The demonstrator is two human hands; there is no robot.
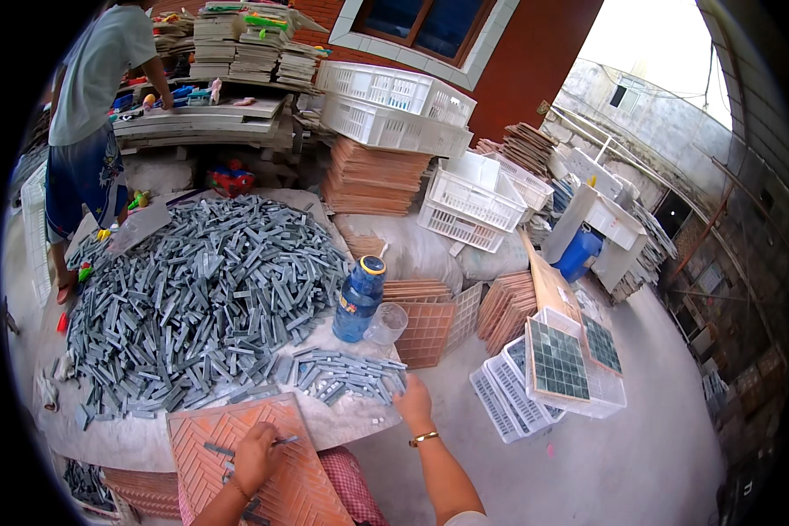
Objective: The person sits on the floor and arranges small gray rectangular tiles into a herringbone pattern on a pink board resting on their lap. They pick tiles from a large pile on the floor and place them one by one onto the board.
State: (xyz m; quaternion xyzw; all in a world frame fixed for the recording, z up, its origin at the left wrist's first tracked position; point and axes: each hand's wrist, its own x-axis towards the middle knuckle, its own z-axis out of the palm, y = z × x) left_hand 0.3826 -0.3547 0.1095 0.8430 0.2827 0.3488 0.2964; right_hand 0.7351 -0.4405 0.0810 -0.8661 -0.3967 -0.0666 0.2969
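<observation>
An orange-red tray with a herringbone pattern of slots (302, 478) lies tilted across my lap, against the table edge. A few dark grey tile strips sit in its left part. Over the tray, my left hand (256, 458) pinches a grey tile strip (284, 440) between thumb and fingers. My right hand (415, 407), with a gold-coloured bracelet at the wrist, is at the right end of a small spread of tile strips (337, 373). Its fingers are curled in; what they hold, if anything, is too small to make out.
A large heap of grey tile strips (202, 289) covers the table. A blue bottle (359, 302) and a clear plastic cup (387, 323) stand at its right. Crates with green tile sheets (557, 359) stand on the floor at right. A person (105, 79) bends over stacked boards at far left.
</observation>
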